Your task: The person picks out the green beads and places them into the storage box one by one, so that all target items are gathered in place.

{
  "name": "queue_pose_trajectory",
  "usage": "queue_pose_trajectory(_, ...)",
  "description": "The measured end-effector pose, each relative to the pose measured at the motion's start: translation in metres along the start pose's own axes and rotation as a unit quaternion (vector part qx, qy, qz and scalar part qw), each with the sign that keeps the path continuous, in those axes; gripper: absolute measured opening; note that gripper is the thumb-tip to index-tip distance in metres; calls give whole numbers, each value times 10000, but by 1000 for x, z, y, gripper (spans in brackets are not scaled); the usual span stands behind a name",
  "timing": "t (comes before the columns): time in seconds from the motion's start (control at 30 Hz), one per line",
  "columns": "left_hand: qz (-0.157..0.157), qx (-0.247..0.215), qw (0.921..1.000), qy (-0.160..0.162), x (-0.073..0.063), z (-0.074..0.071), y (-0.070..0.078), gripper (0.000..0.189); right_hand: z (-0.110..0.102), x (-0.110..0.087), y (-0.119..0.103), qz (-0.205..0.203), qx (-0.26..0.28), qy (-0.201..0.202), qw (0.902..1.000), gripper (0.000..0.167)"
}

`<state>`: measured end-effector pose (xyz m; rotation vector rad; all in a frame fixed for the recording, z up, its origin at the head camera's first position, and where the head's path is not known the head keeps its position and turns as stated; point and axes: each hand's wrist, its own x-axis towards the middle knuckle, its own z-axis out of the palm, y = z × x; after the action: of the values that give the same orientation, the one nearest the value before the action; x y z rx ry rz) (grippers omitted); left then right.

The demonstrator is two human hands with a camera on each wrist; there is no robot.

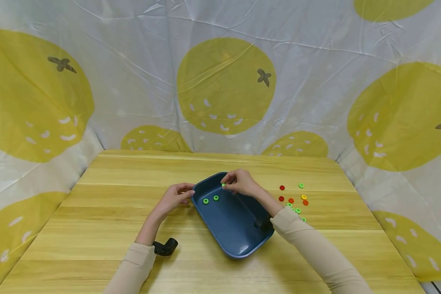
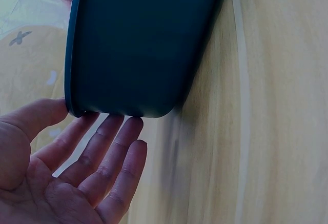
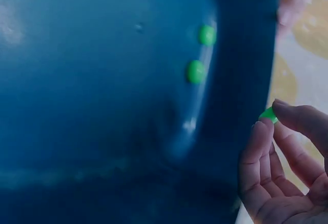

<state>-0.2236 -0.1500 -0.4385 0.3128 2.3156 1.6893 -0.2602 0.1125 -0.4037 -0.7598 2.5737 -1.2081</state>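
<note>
A deep dark-blue plastic tray (image 1: 235, 224) sits at an angle on the table. At its far left corner, my left hand (image 1: 172, 199) pinches the rim, thumb on the edge and fingertips against the outer wall in the left wrist view. My right hand (image 1: 242, 183) is over the far end of the tray. Between its thumb and fingertips it holds a small green ring bead (image 3: 268, 115). Two more green beads, one (image 1: 206, 201) left of the other (image 1: 216, 198), lie on the tray floor near the far wall.
Right of the tray, partly behind my right forearm, are loose beads: several green (image 1: 301, 185), red (image 1: 281, 188), orange (image 1: 306, 202) and one yellow (image 1: 304, 197). A black wrist device (image 1: 165, 247) juts from my left sleeve. A fruit-print curtain (image 1: 143, 81) surrounds the wooden table (image 1: 106, 220).
</note>
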Motion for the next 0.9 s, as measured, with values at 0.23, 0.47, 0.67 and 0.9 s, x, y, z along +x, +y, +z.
queue_pose_trajectory(0.23,-54,-17,10000,23,-1,1,0,39,23,7,6,-65,-902,-40,9959,14)
queue_pose_trajectory(0.47,-46,-6,10000,-10,-2,1,1,40,37,12,11,-308,-1798,40,9832,12)
queue_pose_trajectory(0.67,-4,-26,10000,-31,-2,1,2,40,40,12,14,-231,-1887,-5,9818,12)
queue_pose_trajectory(0.9,-7,7,10000,-19,-1,0,2,40,40,12,14,-222,-1774,32,9839,12)
